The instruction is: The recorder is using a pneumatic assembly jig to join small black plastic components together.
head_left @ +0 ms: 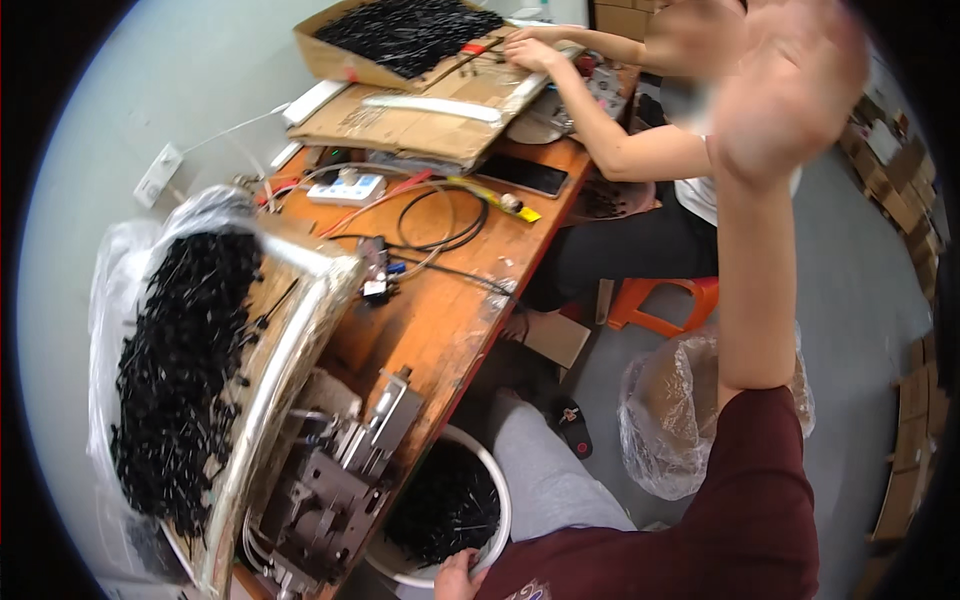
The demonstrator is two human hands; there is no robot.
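My right arm (757, 270), in a dark red sleeve, reaches up along the right side. At its end my right hand (790, 95) is close to the camera and blurred, so its fingers do not show clearly. My left hand (458, 577) is low in the view at the near rim of a white bucket (503, 490), its fingers bent over the rim and partly cut off by the lower edge. Inside the bucket lie many thin black parts (445, 505). Left of it, a grey metal fixture (330, 505) stands on the orange wooden table (430, 320).
A plastic-lined box (290, 350) heaped with black parts stands at left. On the table are a power strip (347, 189), cables and a phone (525, 174). Across it, a co-worker's hands (535, 48) work by another full box (330, 55). An orange stool (665, 300) and plastic bag (660, 420) are on the floor.
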